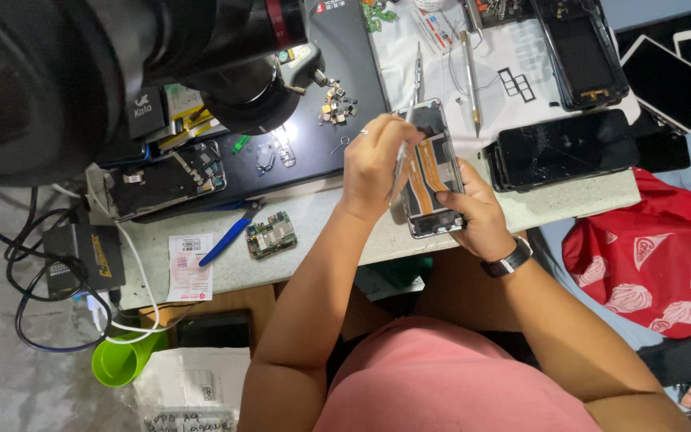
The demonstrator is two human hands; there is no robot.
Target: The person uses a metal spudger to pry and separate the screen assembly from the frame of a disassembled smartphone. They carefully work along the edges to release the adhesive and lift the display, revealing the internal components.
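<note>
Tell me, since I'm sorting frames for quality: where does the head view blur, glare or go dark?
Head view: the microscope looms dark and soft at top left; the opened phone between left hand and right hand is sharp; the white mat is brightly lit; the cracked phone shows faint glare; edges bend slightly.

Opened phone (432,172): its lower end is covered by the right hand (473,212), its left edge by the left hand (373,164).
Thin tool (400,164): its tip, just beside the left hand's fingers, is too small to tell.
Microscope (121,72): up-left of the left hand, blurred and cut by the edge.
Small parts (336,104): above the left hand, too tiny to identify.
</note>
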